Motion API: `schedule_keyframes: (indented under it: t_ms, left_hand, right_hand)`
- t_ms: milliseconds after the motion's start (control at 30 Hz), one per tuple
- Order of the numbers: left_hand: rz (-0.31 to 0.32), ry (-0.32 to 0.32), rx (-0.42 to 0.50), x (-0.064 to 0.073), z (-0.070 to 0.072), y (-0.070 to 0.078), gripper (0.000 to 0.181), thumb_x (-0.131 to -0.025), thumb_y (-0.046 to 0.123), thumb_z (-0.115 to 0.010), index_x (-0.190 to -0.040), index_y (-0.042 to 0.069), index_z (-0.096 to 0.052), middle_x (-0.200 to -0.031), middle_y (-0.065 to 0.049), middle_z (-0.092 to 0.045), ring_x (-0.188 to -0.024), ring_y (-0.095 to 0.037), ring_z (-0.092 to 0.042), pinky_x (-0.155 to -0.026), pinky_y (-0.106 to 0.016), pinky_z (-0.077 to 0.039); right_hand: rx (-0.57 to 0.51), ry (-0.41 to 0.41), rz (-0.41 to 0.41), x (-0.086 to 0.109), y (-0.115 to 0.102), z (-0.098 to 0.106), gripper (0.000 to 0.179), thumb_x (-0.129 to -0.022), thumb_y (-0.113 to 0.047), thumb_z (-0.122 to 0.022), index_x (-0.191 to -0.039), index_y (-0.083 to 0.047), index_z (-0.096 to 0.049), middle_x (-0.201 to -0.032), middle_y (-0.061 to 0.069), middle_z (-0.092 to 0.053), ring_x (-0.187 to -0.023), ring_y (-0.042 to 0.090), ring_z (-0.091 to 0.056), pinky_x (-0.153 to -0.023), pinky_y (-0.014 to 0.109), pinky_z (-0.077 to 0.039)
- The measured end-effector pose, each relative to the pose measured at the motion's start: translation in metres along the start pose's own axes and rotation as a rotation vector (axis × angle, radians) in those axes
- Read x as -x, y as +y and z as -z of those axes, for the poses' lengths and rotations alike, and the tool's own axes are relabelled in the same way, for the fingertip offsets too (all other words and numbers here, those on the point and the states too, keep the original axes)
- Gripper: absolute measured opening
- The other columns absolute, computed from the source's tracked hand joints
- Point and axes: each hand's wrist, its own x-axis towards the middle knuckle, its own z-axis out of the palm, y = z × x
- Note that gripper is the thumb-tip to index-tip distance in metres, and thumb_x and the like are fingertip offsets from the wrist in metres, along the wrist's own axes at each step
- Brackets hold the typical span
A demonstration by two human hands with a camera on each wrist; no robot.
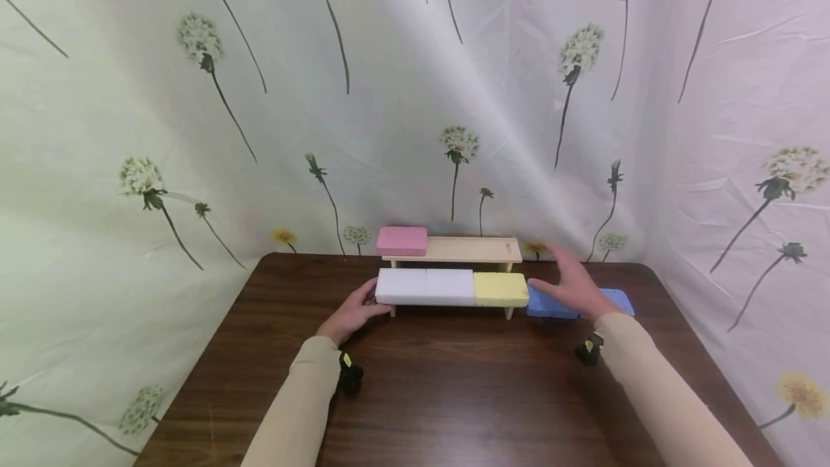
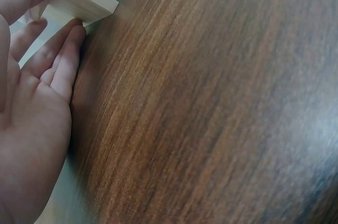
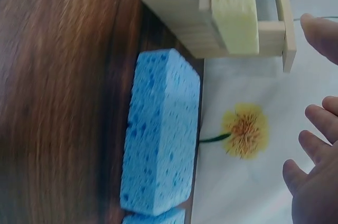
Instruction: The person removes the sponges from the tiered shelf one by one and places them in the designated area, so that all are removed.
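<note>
My left hand [image 1: 352, 314] is at the left end of a two-tier wooden stand [image 1: 509, 313]. Its fairly straight fingers lie beside the end of the stand [image 2: 87, 3], with the thumb at the front corner. Two white blocks [image 1: 424, 287] and a yellow sponge [image 1: 501, 290] sit in a row on the lower tier. My right hand [image 1: 576, 285] hovers, fingers spread, over blue sponges [image 1: 551, 303] right of the stand. In the right wrist view nothing lies between the fingers of that hand [image 3: 317, 150]; the yellow sponge [image 3: 235, 10] is apart from it.
A pink sponge [image 1: 402, 241] lies at the left of the upper wooden tier [image 1: 467, 248]. The dark wooden table [image 1: 467, 395] meets a flower-print curtain [image 1: 402, 92] behind the stand. Another curtain side hangs at the right.
</note>
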Motion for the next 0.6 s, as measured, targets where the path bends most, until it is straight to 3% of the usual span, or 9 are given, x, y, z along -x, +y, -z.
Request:
schedule_keyframes:
  t_ms: [600]
  left_hand:
    - [-0.010, 0.003, -0.014, 0.000, -0.001, -0.001, 0.085, -0.097, 0.027, -0.078, -0.165, 0.009, -0.031, -0.163, -0.020, -0.042, -0.148, -0.036, -0.045, -0.123, -0.052, -0.037]
  right_hand:
    - [-0.005, -0.027, 0.082, -0.019, -0.027, -0.015, 0.088, -0.099, -0.037, -0.075, -0.163, 0.001, -0.029, -0.167, 0.024, -0.032, -0.153, 0.046, -0.030, -0.122, 0.066, -0.029]
